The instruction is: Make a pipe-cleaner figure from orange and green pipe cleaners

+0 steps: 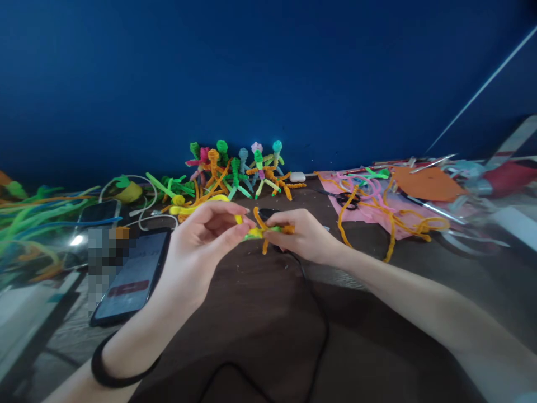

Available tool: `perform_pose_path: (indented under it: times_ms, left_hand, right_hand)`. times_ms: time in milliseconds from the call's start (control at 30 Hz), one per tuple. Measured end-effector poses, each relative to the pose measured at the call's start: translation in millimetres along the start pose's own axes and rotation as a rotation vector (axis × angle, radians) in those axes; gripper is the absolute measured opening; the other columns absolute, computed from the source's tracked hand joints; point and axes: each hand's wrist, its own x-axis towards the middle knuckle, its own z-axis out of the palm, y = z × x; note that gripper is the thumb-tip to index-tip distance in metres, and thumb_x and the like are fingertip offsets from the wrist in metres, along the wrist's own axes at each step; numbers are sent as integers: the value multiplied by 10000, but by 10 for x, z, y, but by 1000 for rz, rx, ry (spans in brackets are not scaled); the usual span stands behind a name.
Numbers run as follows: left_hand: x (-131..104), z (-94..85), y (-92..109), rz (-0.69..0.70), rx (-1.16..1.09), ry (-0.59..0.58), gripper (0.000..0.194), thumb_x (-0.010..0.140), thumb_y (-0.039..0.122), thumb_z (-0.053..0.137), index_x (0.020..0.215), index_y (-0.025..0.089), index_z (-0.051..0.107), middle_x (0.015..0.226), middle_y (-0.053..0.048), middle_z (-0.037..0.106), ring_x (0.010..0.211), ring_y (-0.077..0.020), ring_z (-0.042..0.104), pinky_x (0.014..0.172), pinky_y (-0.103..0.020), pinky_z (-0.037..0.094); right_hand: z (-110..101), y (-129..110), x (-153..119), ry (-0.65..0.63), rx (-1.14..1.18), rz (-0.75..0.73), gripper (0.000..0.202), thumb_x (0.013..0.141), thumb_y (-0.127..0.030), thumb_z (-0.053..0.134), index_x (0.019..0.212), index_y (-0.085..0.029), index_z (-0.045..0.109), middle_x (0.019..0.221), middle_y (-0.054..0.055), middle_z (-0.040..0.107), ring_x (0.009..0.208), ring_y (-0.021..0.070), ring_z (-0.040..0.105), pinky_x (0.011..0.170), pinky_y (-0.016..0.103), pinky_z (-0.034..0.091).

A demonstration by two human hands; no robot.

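Observation:
My left hand [197,240] pinches a yellow pipe cleaner [239,219] between thumb and fingertips. From the right, my right hand [308,235] grips a small pipe cleaner figure [254,233] with a yellow-green body and orange limbs. The yellow strand meets the figure's left end; the fingers hide part of the join. Behind both hands stands a group of finished-looking pipe cleaner figures [235,173] in green, orange, pink, blue and other colours. A dark object with a black cable [312,296] lies under my right hand, partly covered.
At left lie a phone [133,280], a second shiny device [98,215], a white cable [156,193] and many loose pipe cleaners [37,229]. At right are pink paper [335,204], black scissors [349,199], orange strands [390,240] and an orange sheet [428,183]. A blue wall [268,73] rises behind.

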Motion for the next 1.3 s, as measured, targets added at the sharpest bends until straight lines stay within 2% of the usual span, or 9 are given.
perform_pose_path:
  times_ms: [133,267,400,500,667,800,967,1100,1300]
  left_hand:
    - [-61,48,-38,-62,-39,-36,108,647,175,687,732,202,625,703,7,625,684,-127,604,562,-196,452]
    - [-102,97,-119,-151,-101,-66,139,683,175,662,784,209,573,666,28,622,705,-123,630,566,-176,450]
    - [-154,167,-205,-230,-180,-55,255,708,176,641,887,227,466,666,41,655,571,-123,632,589,-235,482]
    - [-168,212,-281,-272,-277,-8,305,701,160,645,897,225,420,667,38,673,601,-138,647,630,-260,496]
    - [-163,243,-374,-330,-369,-1,124,725,174,612,805,175,517,731,-3,678,727,-136,646,714,-250,488]
    - [-195,244,-367,-263,-426,-32,53,740,155,576,739,192,538,832,-11,686,860,-163,631,792,-284,464]
    - [-229,277,-394,-219,-339,-82,48,729,161,596,721,188,557,1055,-57,652,1022,-200,569,895,-317,400]
    - [-163,281,-511,-269,-373,-21,42,739,208,600,720,183,572,923,-31,664,908,-151,601,833,-270,434]
    - [2,169,-618,-153,-302,87,58,723,187,620,758,193,574,741,21,596,757,-89,573,790,-220,445]
  right_hand:
    - [-65,3,18,44,64,59,196,760,-319,531,749,-131,582,525,-29,507,467,78,458,493,209,352]
    - [-140,0,45,89,114,25,188,754,-301,548,666,-135,554,495,-37,501,467,74,461,492,207,341]
    - [-202,12,66,173,186,58,195,750,-292,554,639,-131,551,480,-40,496,452,71,459,497,214,350]
    - [-222,51,76,205,264,72,191,747,-303,557,664,-131,562,477,-37,501,463,82,479,521,228,371]
    - [-198,142,93,251,338,13,205,755,-301,545,633,-137,551,489,-32,503,494,82,480,550,234,384]
    - [-179,191,123,289,419,12,215,755,-278,536,591,-140,524,496,-29,495,504,76,470,554,228,384]
    - [-223,237,158,298,494,71,206,741,-269,548,589,-134,519,503,-29,491,505,65,450,545,222,362]
    - [-248,245,152,276,576,82,172,734,-273,560,638,-134,533,475,-48,468,484,57,428,552,226,361]
    - [-240,214,120,175,633,64,191,748,-256,557,603,-138,517,452,-52,463,494,62,455,571,227,379]
